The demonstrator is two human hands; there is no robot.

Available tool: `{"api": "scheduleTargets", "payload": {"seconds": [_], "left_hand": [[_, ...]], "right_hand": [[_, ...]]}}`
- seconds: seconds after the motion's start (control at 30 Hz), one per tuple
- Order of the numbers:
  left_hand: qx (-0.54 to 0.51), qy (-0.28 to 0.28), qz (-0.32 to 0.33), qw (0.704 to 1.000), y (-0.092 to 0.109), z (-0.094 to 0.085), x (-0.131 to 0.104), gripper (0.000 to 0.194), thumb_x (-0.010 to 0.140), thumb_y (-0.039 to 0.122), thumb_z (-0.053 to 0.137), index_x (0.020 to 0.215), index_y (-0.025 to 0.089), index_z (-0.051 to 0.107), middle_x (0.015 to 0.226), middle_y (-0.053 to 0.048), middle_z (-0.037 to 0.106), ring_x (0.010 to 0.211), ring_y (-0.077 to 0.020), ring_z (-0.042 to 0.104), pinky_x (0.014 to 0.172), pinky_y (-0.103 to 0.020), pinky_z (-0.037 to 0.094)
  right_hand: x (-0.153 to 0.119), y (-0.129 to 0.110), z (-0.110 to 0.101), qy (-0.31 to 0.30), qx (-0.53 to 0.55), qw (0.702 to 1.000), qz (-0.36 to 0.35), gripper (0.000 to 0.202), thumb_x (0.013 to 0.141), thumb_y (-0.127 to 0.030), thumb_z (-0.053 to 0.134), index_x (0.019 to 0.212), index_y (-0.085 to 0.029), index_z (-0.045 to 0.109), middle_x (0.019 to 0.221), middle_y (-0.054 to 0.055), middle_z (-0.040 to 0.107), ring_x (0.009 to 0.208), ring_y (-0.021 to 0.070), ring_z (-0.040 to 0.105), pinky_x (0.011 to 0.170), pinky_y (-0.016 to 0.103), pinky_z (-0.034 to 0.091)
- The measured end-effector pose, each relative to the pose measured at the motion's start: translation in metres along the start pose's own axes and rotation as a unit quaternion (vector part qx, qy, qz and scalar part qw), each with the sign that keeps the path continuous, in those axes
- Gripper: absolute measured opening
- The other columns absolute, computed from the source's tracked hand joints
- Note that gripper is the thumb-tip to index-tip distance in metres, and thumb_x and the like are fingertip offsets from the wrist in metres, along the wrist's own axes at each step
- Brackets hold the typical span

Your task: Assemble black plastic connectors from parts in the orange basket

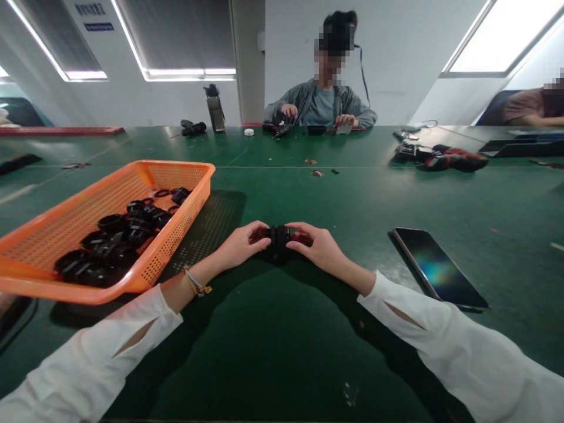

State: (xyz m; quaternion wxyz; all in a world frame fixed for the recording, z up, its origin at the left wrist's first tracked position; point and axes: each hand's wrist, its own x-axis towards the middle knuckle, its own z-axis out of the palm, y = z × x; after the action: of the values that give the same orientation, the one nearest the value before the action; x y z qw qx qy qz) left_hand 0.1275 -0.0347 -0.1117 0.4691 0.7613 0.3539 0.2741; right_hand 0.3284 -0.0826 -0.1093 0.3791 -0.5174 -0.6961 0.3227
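On the smooth green table, the person's left hand and right hand are holding a small black ribbed cylindrical piece between them, low over the tabletop; from where I'm standing, I can't tell whether it is resting there. The fingers of both hands are pinching it, thumb opposite forefinger, one hand at each end. The step in hand is looking to me like close two-handed work on this one piece, perhaps turning or fitting its ends; the next move is calling, I'd judge, for steadying one end while the other hand is adjusting. To the left, a shallow orange perforated plastic basket is holding a heap of glossy black round plastic parts. A dark flat rectangular phone is lying to the right. The table is gleaming dully, a few small brown scraps lying on its farther stretch. Beyond, a grey-jacketed co-worker is sitting before a white wall, and light is edging the grey window shades.
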Motion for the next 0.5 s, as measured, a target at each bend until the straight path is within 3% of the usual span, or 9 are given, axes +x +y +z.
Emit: {"api": "scheduleTargets", "payload": {"seconds": [0.5], "left_hand": [[0.015, 0.003, -0.001, 1.0, 0.0012, 0.0, -0.0001, 0.022, 0.073, 0.028, 0.056, 0.09, 0.016, 0.053, 0.078, -0.001, 0.058, 0.066, -0.0125, 0.055, 0.064, -0.026, 0.046]], "right_hand": [[0.0002, -0.001, -0.0005, 0.002, -0.019, 1.0, -0.005, 0.032, 0.073, -0.024, 0.063, 0.104, -0.016, 0.063, 0.073, 0.002, 0.069, 0.066, 0.0144, 0.064, 0.066, 0.029, 0.051]]}}
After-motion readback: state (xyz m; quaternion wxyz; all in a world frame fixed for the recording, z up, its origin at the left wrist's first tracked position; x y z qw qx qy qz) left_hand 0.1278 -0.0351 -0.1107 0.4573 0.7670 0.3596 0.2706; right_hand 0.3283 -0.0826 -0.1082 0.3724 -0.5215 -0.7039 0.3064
